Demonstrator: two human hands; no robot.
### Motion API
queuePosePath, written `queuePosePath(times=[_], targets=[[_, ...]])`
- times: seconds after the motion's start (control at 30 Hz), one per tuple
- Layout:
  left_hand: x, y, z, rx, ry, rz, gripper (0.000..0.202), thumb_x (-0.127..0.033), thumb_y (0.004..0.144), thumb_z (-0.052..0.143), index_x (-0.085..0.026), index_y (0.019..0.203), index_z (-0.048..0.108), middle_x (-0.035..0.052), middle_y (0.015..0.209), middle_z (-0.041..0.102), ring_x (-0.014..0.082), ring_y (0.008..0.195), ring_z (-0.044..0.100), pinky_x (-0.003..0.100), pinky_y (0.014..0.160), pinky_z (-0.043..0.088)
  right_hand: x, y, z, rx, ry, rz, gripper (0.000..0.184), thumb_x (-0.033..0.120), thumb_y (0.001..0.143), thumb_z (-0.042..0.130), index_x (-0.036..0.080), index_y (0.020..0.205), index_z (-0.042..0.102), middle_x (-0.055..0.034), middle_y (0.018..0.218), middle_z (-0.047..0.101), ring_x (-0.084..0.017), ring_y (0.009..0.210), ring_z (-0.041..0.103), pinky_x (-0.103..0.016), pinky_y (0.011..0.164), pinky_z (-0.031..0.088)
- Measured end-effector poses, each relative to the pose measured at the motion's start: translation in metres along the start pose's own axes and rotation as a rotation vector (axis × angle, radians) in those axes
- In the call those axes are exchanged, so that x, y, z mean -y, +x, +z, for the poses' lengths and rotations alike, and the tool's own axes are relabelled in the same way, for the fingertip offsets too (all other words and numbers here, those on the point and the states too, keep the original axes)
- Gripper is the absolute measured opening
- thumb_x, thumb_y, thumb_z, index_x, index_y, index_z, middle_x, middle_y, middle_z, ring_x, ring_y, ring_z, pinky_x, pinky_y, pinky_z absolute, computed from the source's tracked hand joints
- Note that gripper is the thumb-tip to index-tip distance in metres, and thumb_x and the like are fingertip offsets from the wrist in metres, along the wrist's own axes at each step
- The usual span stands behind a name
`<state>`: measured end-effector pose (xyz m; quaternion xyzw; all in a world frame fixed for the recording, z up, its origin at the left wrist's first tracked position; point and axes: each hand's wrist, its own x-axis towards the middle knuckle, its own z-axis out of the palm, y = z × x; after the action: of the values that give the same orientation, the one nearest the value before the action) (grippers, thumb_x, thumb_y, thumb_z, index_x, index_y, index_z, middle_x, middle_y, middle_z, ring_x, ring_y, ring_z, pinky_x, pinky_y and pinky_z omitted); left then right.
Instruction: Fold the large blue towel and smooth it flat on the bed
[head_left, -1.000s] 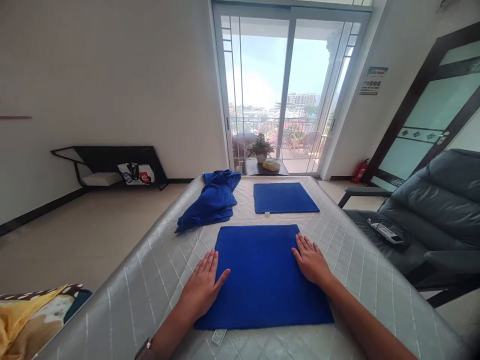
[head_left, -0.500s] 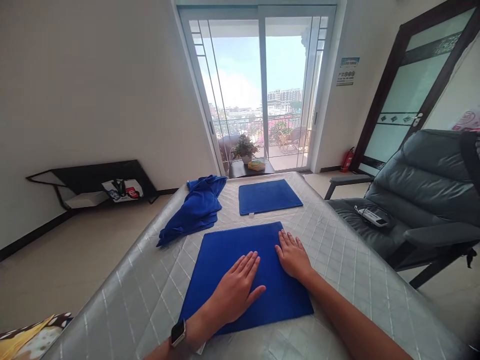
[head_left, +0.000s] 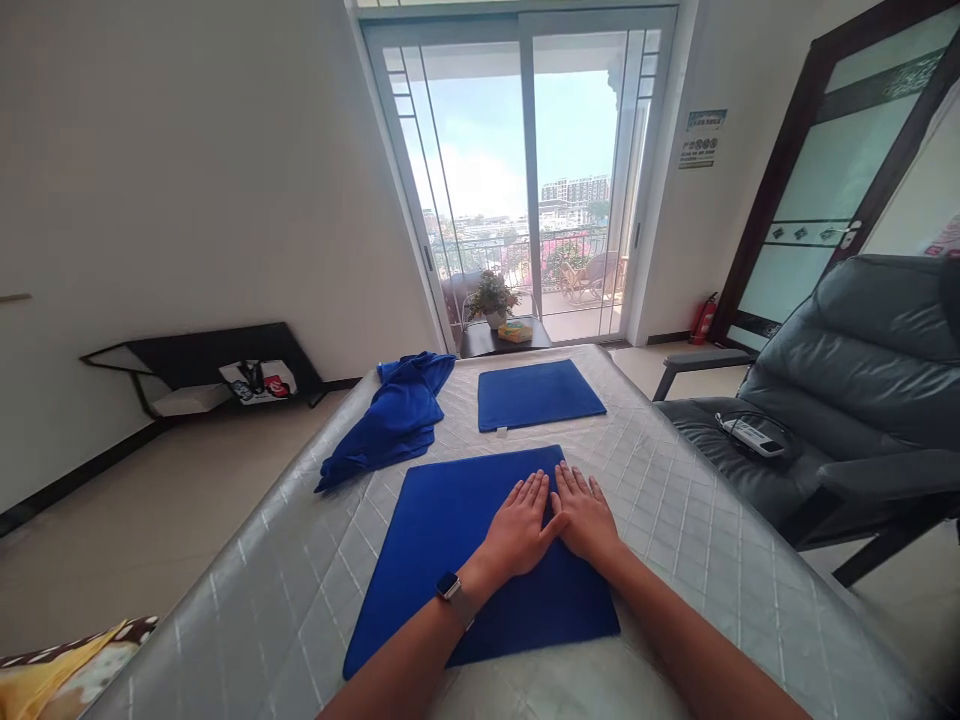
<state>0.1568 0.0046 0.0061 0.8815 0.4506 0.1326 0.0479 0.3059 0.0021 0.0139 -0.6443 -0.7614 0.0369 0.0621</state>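
Grip state: my left hand [head_left: 520, 522] and my right hand [head_left: 587, 518] both lie palm down, fingers stretched out and only slightly spread, closed on nothing. The two hands rest side by side on the right part of the nearest folded blue towel [head_left: 442, 540], with the left thumb touching or just beside the right hand's inner edge; I cannot tell which. A smartwatch [head_left: 448, 586] sits on my left wrist. The pressed towel lies flat in the middle of the silver quilted surface [head_left: 675, 520], its near edge towards me. Blue towels number three: the one under my palms, a second folded towel [head_left: 536, 393] lying flat just beyond it and apart from it, and one crumpled towel [head_left: 394, 415] heaped at the far left, near the surface's left edge. Hands in view number two, both mine. To the right of the surface stands one dark recliner chair [head_left: 862, 350] with one remote control [head_left: 750, 436] on its seat. Beyond the far end, one potted plant [head_left: 491, 297] stands on a small dark table [head_left: 487, 343] before the sliding glass door [head_left: 525, 150]. One red fire extinguisher [head_left: 703, 318] stands at the right wall, and one printed bag [head_left: 259, 380] lies by the left wall.
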Motion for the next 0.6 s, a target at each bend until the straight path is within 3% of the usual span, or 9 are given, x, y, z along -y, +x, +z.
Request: queuePosePath(times=[0.3,0.43,0.6], targets=[[0.082,-0.069,-0.021,0.045,0.102,-0.255,0.075,-0.062,0.097,0.015,-0.012,0.154,0.021,0.0098,0.160,0.021,0.0222,0.148,0.017,0.042,0.121,0.018,0.001,0.002,0.001,0.014,0.060,0.048,0.061,0.038,0.099,0.016,0.012,0.155,0.019,-0.0039,0.161,0.017,-0.020,0.149,0.013,-0.044,0.120,0.006],[0.118,-0.102,-0.023,0.006,0.142,-0.398,0.079,-0.064,0.096,0.014,-0.009,0.153,0.022,0.0117,0.160,0.021,0.0238,0.148,0.019,0.043,0.121,0.017,0.002,0.002,-0.002,0.054,0.052,0.069,0.061,0.039,0.099,0.015,0.014,0.155,0.016,-0.0016,0.162,0.014,-0.018,0.149,0.011,-0.042,0.121,0.006],[0.145,-0.119,-0.019,-0.050,0.150,-0.517,0.086,-0.068,0.094,0.014,-0.006,0.152,0.025,0.0158,0.159,0.023,0.0264,0.147,0.022,0.044,0.120,0.020,0.003,0.003,-0.004,0.064,0.006,0.076,0.060,0.038,0.099,0.016,0.014,0.155,0.017,-0.0013,0.162,0.015,-0.017,0.149,0.012,-0.041,0.121,0.008]])
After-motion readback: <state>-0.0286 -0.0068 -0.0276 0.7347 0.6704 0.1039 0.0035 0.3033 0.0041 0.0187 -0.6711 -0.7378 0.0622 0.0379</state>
